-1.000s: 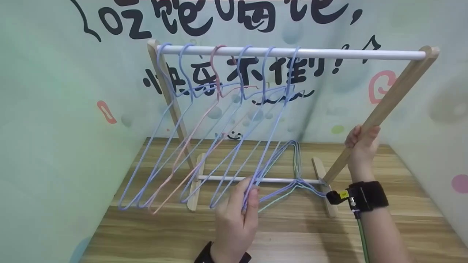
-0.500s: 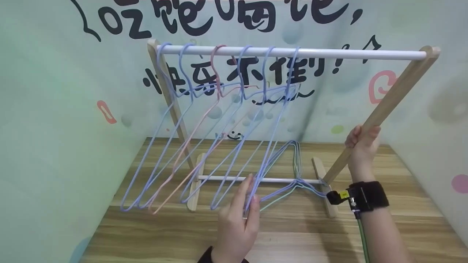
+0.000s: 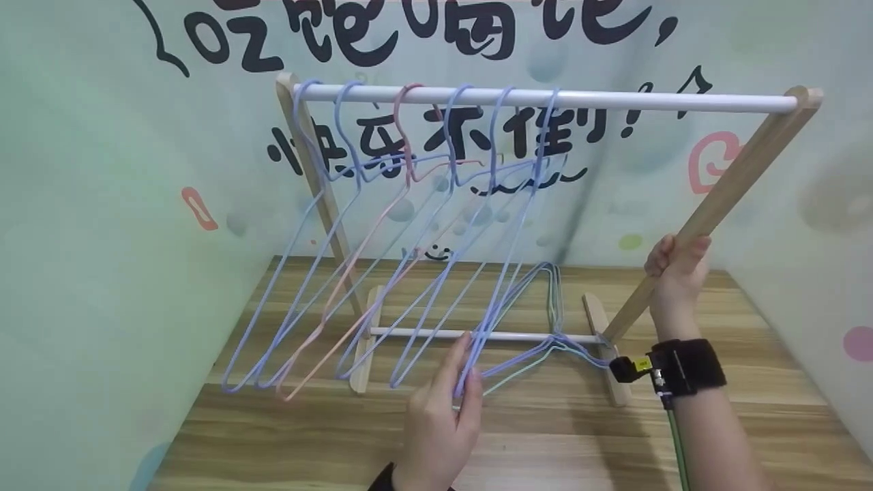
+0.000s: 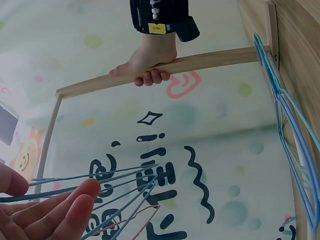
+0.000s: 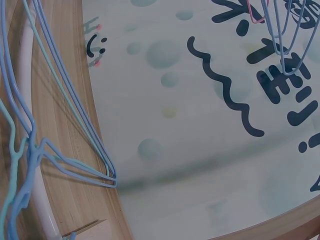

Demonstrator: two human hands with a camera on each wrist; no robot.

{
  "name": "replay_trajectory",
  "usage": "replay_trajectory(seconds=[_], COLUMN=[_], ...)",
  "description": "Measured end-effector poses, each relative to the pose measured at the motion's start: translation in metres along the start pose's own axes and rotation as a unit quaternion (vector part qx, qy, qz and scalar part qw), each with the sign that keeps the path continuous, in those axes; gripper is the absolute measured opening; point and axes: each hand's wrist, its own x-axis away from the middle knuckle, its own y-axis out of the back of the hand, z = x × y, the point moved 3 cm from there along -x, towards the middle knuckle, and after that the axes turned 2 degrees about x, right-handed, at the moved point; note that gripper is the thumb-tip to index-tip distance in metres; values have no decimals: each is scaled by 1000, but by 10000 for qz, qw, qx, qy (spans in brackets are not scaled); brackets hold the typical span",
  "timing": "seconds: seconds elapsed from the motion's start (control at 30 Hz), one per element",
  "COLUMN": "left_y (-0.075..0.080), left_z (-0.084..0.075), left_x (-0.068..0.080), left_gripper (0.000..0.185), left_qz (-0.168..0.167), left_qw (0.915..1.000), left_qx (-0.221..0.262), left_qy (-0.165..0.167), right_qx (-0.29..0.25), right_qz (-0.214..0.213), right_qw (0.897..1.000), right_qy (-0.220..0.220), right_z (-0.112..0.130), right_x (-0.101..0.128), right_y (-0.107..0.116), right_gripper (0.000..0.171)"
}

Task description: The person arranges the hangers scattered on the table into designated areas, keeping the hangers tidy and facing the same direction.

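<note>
Several blue clothes hangers and a pink clothes hanger (image 3: 320,331) hang from the white top rod (image 3: 668,101) of a wooden rack. At the lower corner of the rightmost hanging blue hanger (image 3: 522,218), my left hand (image 3: 440,416) holds it between thumb and fingers. That hand also shows in the left wrist view, with thin blue wire passing between thumb and fingertips. My right hand (image 3: 678,279) grips the rack's right wooden post (image 3: 726,187), fingers wrapped round it. The right wrist view does not show my right hand.
More blue and green hangers (image 3: 522,354) lie in a bunch on the lower rod (image 3: 409,333), near its right end. The rack's feet (image 3: 617,389) stand on a wood-grain surface (image 3: 545,450). A printed backdrop with black lettering (image 3: 477,31) rises behind.
My left thumb has slid a little lower along the hanger, and the hanger's lower end has shifted slightly. My right hand stays on the post.
</note>
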Motion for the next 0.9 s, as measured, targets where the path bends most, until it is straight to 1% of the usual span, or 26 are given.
replay_trajectory(seconds=[0.23,0.47,0.63,0.77,0.9], left_y=[-1,-2,-4,-7,-13], left_z=[3,6,10,14,22], left_x=[3,6,10,14,19], left_gripper=[40,38,37,35,35], left_qz=[141,239,374,606,1005], left_qw=[9998,9996,9990,9975,9924], left_qx=[-45,-34,-18,-71,-193], left_qy=[138,153,254,346,678], right_qx=[53,194,230,153,130], right_qz=[6,-12,31,108,156], right_qw=[10000,9998,9997,9997,9996], right_qy=[65,107,126,160,185], right_z=[0,0,1,1,0], right_x=[0,0,0,0,0], right_y=[0,1,1,1,1], right_gripper=[60,59,59,59,59])
